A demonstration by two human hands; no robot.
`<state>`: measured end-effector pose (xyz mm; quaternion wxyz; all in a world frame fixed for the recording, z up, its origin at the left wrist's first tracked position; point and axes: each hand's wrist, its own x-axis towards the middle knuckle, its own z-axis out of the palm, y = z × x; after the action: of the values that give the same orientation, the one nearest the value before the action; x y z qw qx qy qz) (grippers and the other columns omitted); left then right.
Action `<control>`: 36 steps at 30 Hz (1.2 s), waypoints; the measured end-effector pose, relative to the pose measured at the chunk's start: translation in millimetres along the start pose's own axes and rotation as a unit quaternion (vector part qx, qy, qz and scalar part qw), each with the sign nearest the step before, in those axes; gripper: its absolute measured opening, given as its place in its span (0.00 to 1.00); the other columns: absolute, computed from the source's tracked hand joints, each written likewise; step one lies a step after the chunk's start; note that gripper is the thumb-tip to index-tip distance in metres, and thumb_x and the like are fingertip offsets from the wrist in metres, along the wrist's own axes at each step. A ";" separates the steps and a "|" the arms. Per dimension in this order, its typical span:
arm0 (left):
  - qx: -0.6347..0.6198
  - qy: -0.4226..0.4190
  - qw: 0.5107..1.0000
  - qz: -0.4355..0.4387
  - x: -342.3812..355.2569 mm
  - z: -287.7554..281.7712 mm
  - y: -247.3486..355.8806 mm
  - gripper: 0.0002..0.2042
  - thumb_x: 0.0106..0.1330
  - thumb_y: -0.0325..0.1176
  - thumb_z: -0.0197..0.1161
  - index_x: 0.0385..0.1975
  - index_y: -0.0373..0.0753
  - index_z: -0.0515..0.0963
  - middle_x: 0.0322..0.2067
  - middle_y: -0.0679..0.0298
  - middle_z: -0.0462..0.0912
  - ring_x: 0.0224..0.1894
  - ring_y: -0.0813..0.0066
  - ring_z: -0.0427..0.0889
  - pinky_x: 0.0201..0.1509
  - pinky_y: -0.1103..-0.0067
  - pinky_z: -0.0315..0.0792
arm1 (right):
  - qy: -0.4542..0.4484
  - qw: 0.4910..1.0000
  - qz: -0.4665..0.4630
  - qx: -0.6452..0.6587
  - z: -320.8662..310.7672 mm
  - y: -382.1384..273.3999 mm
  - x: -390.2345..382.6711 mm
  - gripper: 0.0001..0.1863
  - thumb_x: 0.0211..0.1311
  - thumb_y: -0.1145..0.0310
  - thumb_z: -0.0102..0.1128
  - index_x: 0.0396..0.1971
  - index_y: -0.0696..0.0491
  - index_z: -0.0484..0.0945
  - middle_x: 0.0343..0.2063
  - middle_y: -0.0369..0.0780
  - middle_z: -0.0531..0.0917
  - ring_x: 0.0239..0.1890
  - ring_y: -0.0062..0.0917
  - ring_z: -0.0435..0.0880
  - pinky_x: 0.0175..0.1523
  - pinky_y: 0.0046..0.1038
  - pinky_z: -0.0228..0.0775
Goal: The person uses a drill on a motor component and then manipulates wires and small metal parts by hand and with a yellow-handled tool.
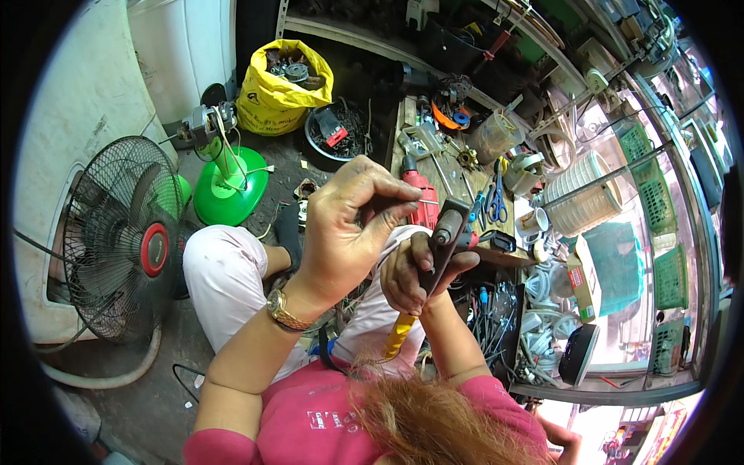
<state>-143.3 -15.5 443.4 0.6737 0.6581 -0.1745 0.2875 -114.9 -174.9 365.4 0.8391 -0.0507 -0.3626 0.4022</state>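
Observation:
My left hand [341, 225] is raised in the middle of the view, thumb and forefinger pinched together. A short, thin metal pin [428, 202] sticks out to the right of those fingertips. To the right and slightly lower, my right hand [415, 271] is wrapped round a dark metal tool [439, 267] with a yellow handle [399, 335] slanting down toward my lap. A round-ended steel piece [447, 228] shows at the tool's upper end, close to the pin. Behind both hands lies a red power drill [425, 190], partly hidden.
Left of my knees stand a black fan [128, 240] and a green fan base [226, 198]. A yellow bag [271, 105] of metal parts and a basin [314, 143] stand beyond. Scissors [497, 205] lie on the bench at right, near coiled white tubing [585, 190] and a shelf with green baskets [670, 277].

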 end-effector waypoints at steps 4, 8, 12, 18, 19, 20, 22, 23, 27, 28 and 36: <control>-0.059 0.008 0.998 -0.020 -5.5 0.0 1.3 0.04 0.63 0.22 0.61 0.35 0.31 0.74 0.36 0.61 0.76 0.40 0.79 0.76 0.45 0.84 0.71 | 0.013 1.000 0.002 0.000 0.5 -3.7 0.6 0.36 0.49 0.29 0.57 0.37 0.50 0.66 0.12 0.40 0.72 0.08 0.25 0.72 0.12 0.23 0.65; -0.117 -0.016 0.992 -0.033 -10.4 -0.8 9.2 0.05 0.65 0.23 0.59 0.37 0.31 0.72 0.41 0.54 0.79 0.44 0.75 0.79 0.51 0.79 0.73 | 0.042 0.999 -0.005 0.004 4.8 -4.3 2.8 0.32 0.54 0.32 0.55 0.37 0.49 0.69 0.10 0.38 0.70 0.06 0.24 0.69 0.11 0.21 0.64; -0.107 -0.013 0.993 -0.049 -12.2 1.0 16.1 0.04 0.65 0.23 0.59 0.36 0.31 0.73 0.39 0.54 0.80 0.43 0.74 0.80 0.48 0.79 0.74 | 0.072 0.997 -0.009 0.004 5.6 -4.7 2.2 0.31 0.55 0.33 0.56 0.37 0.49 0.70 0.08 0.38 0.68 0.05 0.23 0.67 0.11 0.21 0.63; -0.011 -0.012 0.999 -0.040 -9.3 2.0 19.7 0.03 0.63 0.22 0.61 0.34 0.30 0.74 0.35 0.57 0.82 0.37 0.76 0.83 0.42 0.81 0.77 | 0.070 0.997 -0.002 0.007 3.0 -7.0 0.7 0.31 0.55 0.32 0.56 0.37 0.48 0.70 0.08 0.37 0.67 0.05 0.23 0.66 0.11 0.20 0.63; 0.008 -0.014 0.999 -0.034 -8.8 2.1 19.5 0.03 0.62 0.22 0.61 0.33 0.30 0.75 0.34 0.57 0.82 0.36 0.76 0.83 0.41 0.81 0.77 | 0.073 0.997 -0.004 0.005 2.3 -6.7 0.1 0.31 0.55 0.32 0.56 0.37 0.48 0.70 0.08 0.37 0.67 0.05 0.23 0.66 0.11 0.20 0.63; 0.027 -0.016 0.999 -0.027 -8.3 2.1 19.4 0.03 0.62 0.21 0.61 0.33 0.30 0.75 0.33 0.58 0.82 0.35 0.76 0.83 0.40 0.81 0.77 | 0.074 0.997 -0.005 0.002 2.1 -6.2 0.2 0.31 0.55 0.32 0.55 0.37 0.48 0.70 0.08 0.37 0.66 0.05 0.23 0.66 0.11 0.20 0.62; 0.047 -0.016 0.998 -0.029 -6.7 2.2 21.5 0.03 0.60 0.21 0.62 0.32 0.30 0.75 0.31 0.59 0.82 0.33 0.76 0.83 0.37 0.82 0.77 | 0.078 0.997 -0.007 -0.007 2.7 -6.0 -0.7 0.31 0.55 0.32 0.55 0.36 0.48 0.70 0.08 0.36 0.66 0.04 0.22 0.65 0.10 0.20 0.62; 0.057 -0.016 0.998 -0.030 -6.1 2.5 22.4 0.03 0.60 0.21 0.62 0.31 0.30 0.76 0.30 0.59 0.82 0.32 0.76 0.83 0.36 0.82 0.76 | 0.079 0.997 -0.008 -0.008 3.1 -5.8 -0.8 0.31 0.55 0.32 0.55 0.37 0.48 0.70 0.07 0.36 0.65 0.04 0.22 0.65 0.10 0.20 0.62; 0.075 0.007 0.997 -0.004 -4.3 5.1 25.5 0.04 0.57 0.21 0.64 0.29 0.32 0.76 0.27 0.60 0.80 0.28 0.74 0.81 0.30 0.81 0.73 | 0.078 0.997 -0.009 -0.010 4.5 -3.3 2.5 0.31 0.55 0.32 0.54 0.37 0.48 0.70 0.06 0.35 0.64 0.04 0.20 0.64 0.09 0.19 0.62; 0.081 0.008 0.997 0.002 -4.0 5.2 25.2 0.04 0.56 0.21 0.64 0.29 0.32 0.76 0.27 0.60 0.80 0.27 0.73 0.80 0.30 0.81 0.72 | 0.080 0.997 -0.008 -0.011 4.6 -3.3 2.1 0.31 0.55 0.32 0.54 0.37 0.48 0.70 0.06 0.35 0.64 0.04 0.20 0.64 0.09 0.19 0.62; 0.154 -0.015 0.987 0.042 -0.9 0.2 26.4 0.05 0.54 0.20 0.63 0.29 0.33 0.75 0.27 0.58 0.78 0.28 0.63 0.79 0.31 0.74 0.71 | 0.056 0.998 0.005 -0.007 -9.4 -8.0 -11.7 0.34 0.54 0.31 0.55 0.41 0.49 0.65 0.16 0.41 0.74 0.11 0.28 0.72 0.14 0.25 0.66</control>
<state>-160.2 -16.7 463.6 0.5487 0.7506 -0.1654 0.3289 -108.5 -186.6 354.8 0.8555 -0.0813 -0.3177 0.4007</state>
